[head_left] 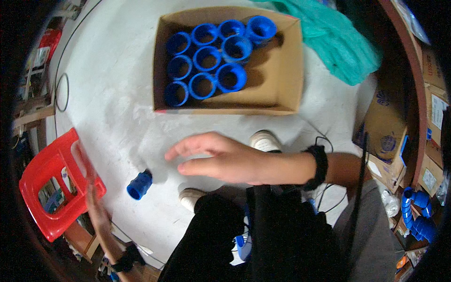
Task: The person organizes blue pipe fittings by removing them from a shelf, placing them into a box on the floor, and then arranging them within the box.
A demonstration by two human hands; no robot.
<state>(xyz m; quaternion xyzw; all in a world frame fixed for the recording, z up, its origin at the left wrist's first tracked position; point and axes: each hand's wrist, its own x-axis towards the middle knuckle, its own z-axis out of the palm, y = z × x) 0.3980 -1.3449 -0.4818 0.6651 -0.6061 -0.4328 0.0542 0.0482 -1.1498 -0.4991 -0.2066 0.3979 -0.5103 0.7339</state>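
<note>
My right hand (218, 160) is over the floor with its thumb and fingers apart and nothing between them. Blurred and seen edge-on, my left hand (97, 204) is at the side of a red plastic stool or chair (58, 225); whether it grips it is unclear. A blue plastic cylindrical fitting (139, 185) lies on its side on the floor between my hands. Ahead is an open cardboard box (278, 84) holding several blue open-ended cylindrical fittings (230, 77), upright in rows towards its left side. Both my wrists wear black bands.
Green cloth (331, 46) lies beside the box's right edge. Cardboard cartons (384, 120) and more blue ribbed parts (419, 215) are at the right. A black cable (61, 70) runs along the floor at the left. My shoes (266, 141) are below the box.
</note>
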